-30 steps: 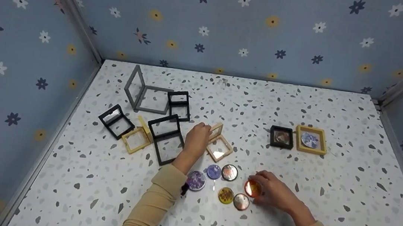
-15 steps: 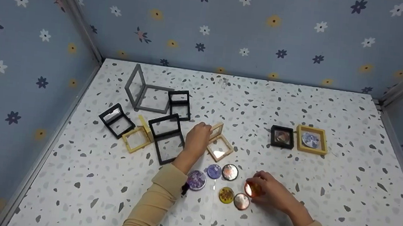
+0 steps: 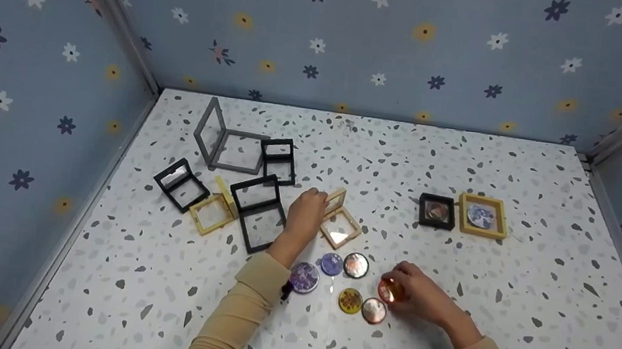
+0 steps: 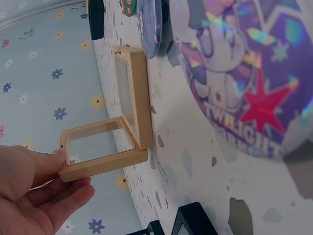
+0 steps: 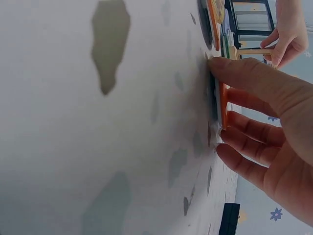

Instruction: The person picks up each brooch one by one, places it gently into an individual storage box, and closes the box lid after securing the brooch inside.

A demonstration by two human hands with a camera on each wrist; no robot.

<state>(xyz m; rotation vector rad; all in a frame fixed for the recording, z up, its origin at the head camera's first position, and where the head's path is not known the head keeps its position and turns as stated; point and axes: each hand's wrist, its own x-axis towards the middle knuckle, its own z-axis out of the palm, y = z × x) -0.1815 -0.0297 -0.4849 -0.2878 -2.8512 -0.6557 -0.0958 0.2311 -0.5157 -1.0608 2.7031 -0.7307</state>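
altogether six open frames (image 3: 341,228), six loose badges (image 3: 388,290), two filled frames (image 3: 481,234)

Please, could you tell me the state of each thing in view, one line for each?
Beige frame: open, pinched by left hand
Orange badge: gripped by right hand
Gray frame: open
Left yellow frame: open
Large black frame: open
Back black frame: open
Leftmost black frame: open
Right black frame: brownish badge inside
Right yellow frame: bluish badge inside
Five other badges: lying outside the frames
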